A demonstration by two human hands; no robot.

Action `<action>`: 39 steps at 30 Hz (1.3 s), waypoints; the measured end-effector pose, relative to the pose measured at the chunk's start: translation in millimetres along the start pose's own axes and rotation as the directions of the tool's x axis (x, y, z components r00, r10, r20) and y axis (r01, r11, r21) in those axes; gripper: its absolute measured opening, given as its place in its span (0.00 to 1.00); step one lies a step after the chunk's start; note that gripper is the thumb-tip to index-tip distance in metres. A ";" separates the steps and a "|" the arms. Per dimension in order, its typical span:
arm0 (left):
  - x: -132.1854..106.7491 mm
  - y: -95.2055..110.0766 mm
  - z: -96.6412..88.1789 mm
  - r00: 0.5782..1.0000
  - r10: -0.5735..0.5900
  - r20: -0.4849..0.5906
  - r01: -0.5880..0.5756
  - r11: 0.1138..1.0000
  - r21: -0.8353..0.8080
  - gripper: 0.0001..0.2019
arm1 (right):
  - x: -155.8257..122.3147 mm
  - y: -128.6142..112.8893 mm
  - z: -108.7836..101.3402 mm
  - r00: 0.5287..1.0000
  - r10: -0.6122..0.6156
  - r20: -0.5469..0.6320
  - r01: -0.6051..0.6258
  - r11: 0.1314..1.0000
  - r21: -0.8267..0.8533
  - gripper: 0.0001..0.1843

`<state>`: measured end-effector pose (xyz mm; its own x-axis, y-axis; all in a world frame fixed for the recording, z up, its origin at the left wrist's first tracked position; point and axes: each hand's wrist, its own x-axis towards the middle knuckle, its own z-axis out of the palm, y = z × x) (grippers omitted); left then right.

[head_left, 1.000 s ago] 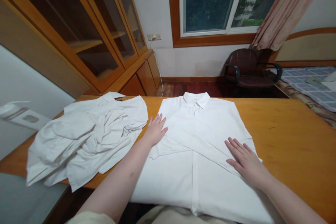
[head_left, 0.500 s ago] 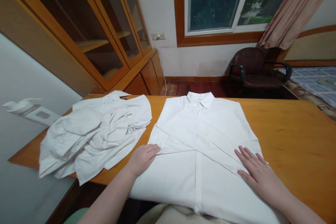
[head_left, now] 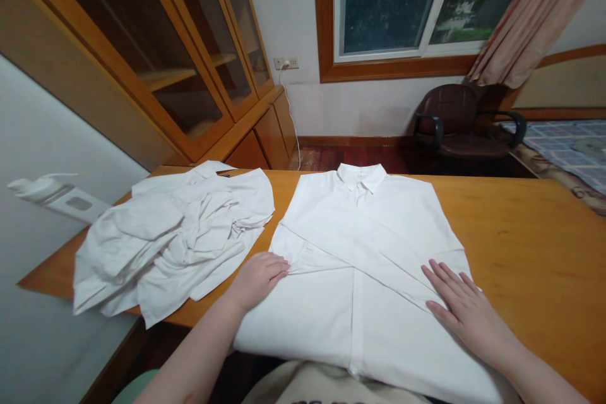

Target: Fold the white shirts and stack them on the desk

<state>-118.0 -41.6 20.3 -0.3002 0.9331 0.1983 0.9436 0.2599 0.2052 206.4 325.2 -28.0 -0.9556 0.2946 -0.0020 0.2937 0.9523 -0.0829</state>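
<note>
A white button-up shirt (head_left: 326,315) lies front up on the table, its collar (head_left: 362,175) at the far end and its lower part hanging over the near edge. Both sleeves are laid across the front, crossing near the middle. My left hand (head_left: 261,278) rests on the shirt's left side, fingers together and laid on the cloth by the folded sleeve. On the right side, my right hand (head_left: 466,309) lies flat with fingers spread, touching the other sleeve's end. Neither hand grips anything that I can see.
A crumpled pile of white clothing (head_left: 189,233) lies left on the wooden table (head_left: 534,252). Behind it stands a white appliance (head_left: 66,199) against the wall. A glass-doored cabinet (head_left: 227,101) is at the back left, a brown armchair (head_left: 454,117) beyond the table.
Almost nothing differs. The view has shifted very slightly, and both hands keep their places on the shirt.
</note>
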 end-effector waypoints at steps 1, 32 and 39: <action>-0.7 -2.8 -1.2 1.000 0.017 -0.004 -0.017 1.000 0.007 0.11 | 0.2 0.2 0.4 1.000 0.003 0.001 -0.003 1.000 0.001 0.36; 146.1 45.1 43.9 0.933 -0.192 0.306 0.178 0.981 0.074 0.33 | 123.7 -96.8 -42.1 0.971 -0.227 0.078 0.202 0.948 0.246 0.34; 113.4 -9.2 55.3 0.937 -0.285 0.202 0.266 0.957 0.118 0.33 | 119.2 5.7 -14.0 0.967 0.255 -0.002 -0.255 0.967 -0.020 0.39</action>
<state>-153.0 75.5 -12.1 -0.5219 0.8504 -0.0663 0.8397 0.5259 0.1357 94.5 366.9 -14.7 -0.8492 0.5276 -0.0208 0.5278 0.8472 -0.0600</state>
